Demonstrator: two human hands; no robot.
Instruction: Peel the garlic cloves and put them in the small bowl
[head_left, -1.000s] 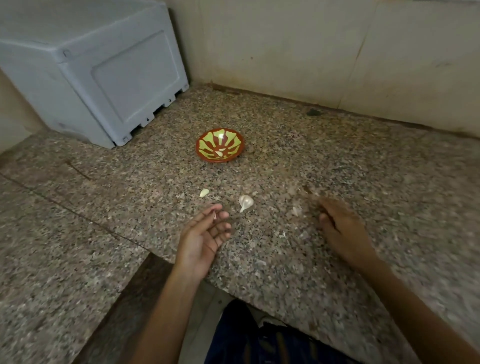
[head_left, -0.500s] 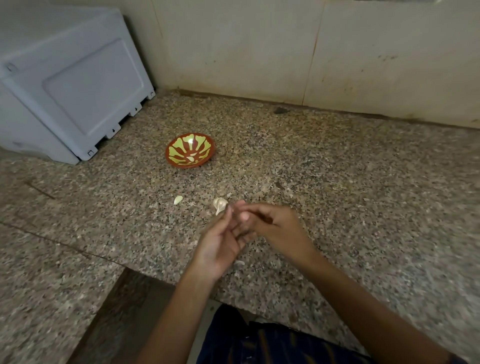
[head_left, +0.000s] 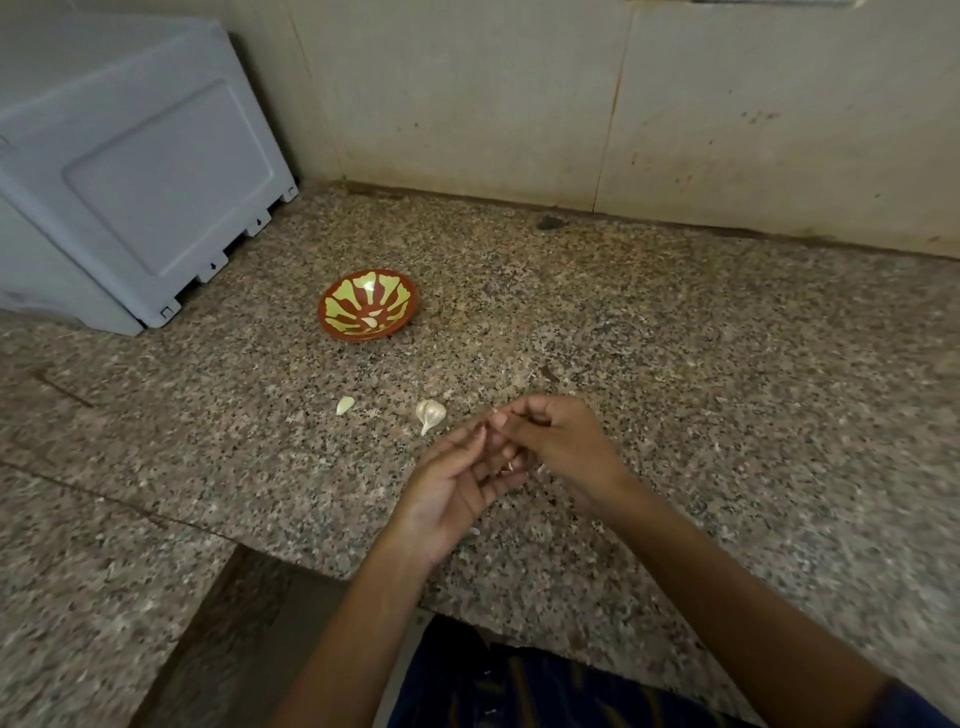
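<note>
Both hands, left hand (head_left: 447, 483) and right hand (head_left: 561, 447), meet fingertip to fingertip, pinching something too small to identify; an unpeeled white garlic clove (head_left: 430, 413) lies just beyond them on the speckled granite tabletop (head_left: 675, 364), the red-and-yellow patterned small bowl (head_left: 368, 312) farther off. Peeling goes best with a fingernail under the skin.

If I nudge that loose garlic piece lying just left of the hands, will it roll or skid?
The garlic piece looks bulbous with a tapered tail, so it would probably pivot rather than roll straight. It seems small and papery-skinned, likely light enough to skid on the polished granite counter. Pinching the tail may tear the skin.
</note>
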